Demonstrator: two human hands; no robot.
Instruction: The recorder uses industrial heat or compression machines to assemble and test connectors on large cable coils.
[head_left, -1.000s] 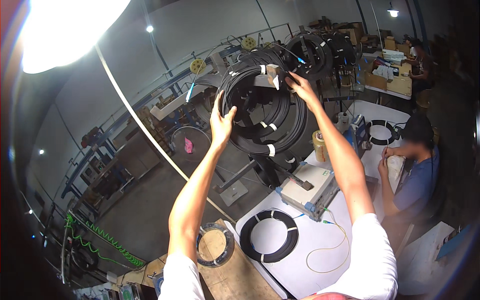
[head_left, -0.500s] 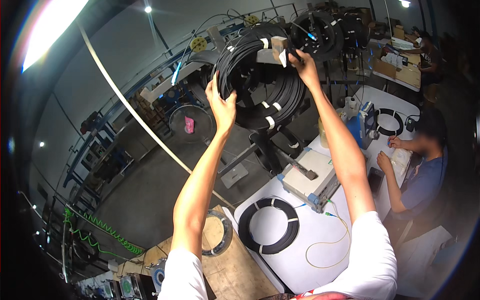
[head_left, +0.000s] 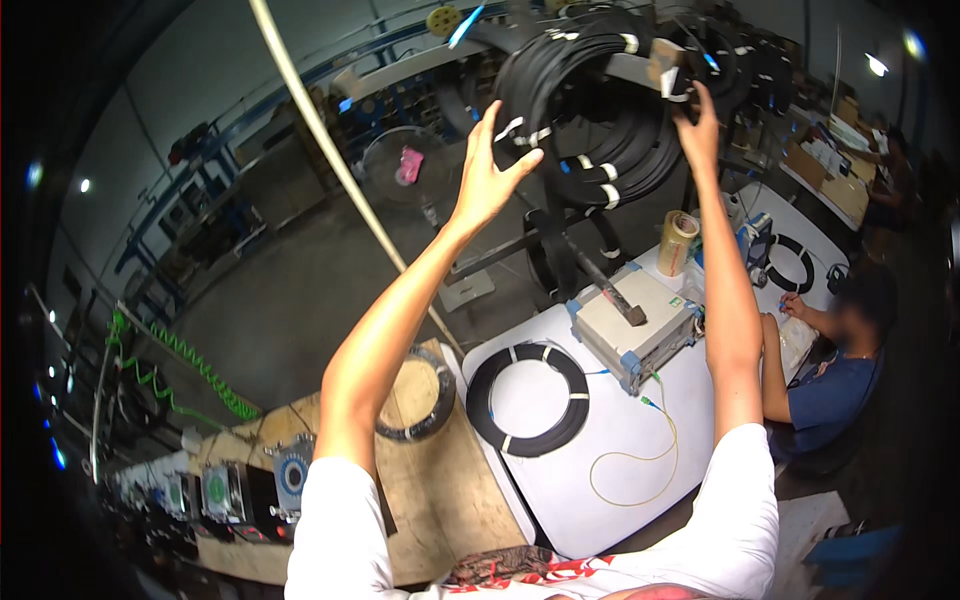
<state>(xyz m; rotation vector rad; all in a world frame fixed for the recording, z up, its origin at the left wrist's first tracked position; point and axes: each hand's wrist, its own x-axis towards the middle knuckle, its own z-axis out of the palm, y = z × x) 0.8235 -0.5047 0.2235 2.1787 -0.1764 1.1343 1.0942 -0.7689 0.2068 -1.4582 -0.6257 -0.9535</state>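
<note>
Several coils of black cable (head_left: pixel 625 175), bound with white ties, hang from a rack arm with a brown block (head_left: pixel 667 62) at its end. By their left side my left hand (head_left: pixel 490 185) is raised, thumb and fingers spread, holding nothing. My right hand (head_left: pixel 700 135) reaches up at the right side, next to the block and a white tag (head_left: pixel 669 84). Its fingers look apart and partly curled, with no cable visibly gripped; whether they touch the coils I cannot tell. A blue-tipped cable end (head_left: pixel 466 27) sticks out above the left hand.
On the white table (head_left: pixel 545 500) lie a black cable coil (head_left: pixel 483 405), a grey instrument case (head_left: pixel 640 325) and a yellow lead (head_left: pixel 597 478). A tape roll (head_left: pixel 678 245) stands behind. At right sits a co-worker (head_left: pixel 835 385). A pale pole (head_left: pixel 330 145) slants at left.
The view has shifted, and the hanging coils appear further up and right. My left hand has let go of the coil and spread open; my right hand remains beside the block.
</note>
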